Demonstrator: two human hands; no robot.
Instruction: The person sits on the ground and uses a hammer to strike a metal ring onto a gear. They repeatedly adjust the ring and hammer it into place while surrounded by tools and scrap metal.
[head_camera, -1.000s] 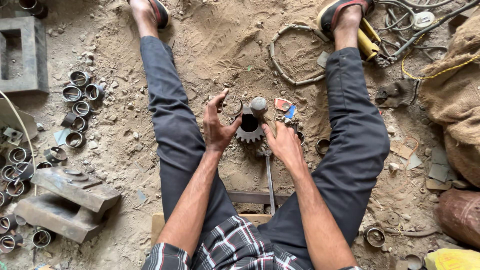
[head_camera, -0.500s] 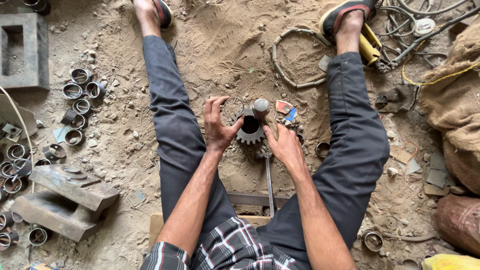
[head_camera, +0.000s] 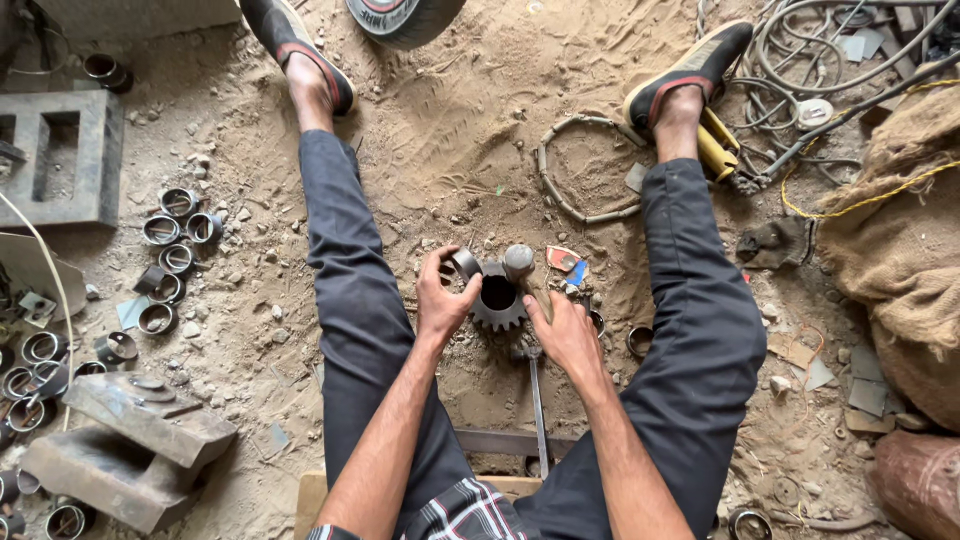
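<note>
The gear (head_camera: 497, 300) stands on the sandy ground (head_camera: 450, 130) between the person's outstretched legs, its bore facing up. The left hand (head_camera: 440, 300) grips a small metal ring (head_camera: 465, 264) at the gear's far-left edge, fingers curled round it. The right hand (head_camera: 562, 330) is closed on a hammer (head_camera: 520, 264), whose head sits at the gear's far-right rim, just beside the ring. With the head so near the left fingers, a blow that glances off could catch them. The gear rests on loose sand with no clamp, so it may tilt or sink under a strike and throw the ring askew in the bore. Grit could get between ring and gear and make it jam. A thin rod (head_camera: 537, 400) lies near the right wrist, and more rings (head_camera: 170, 260) lie well apart on the left.
</note>
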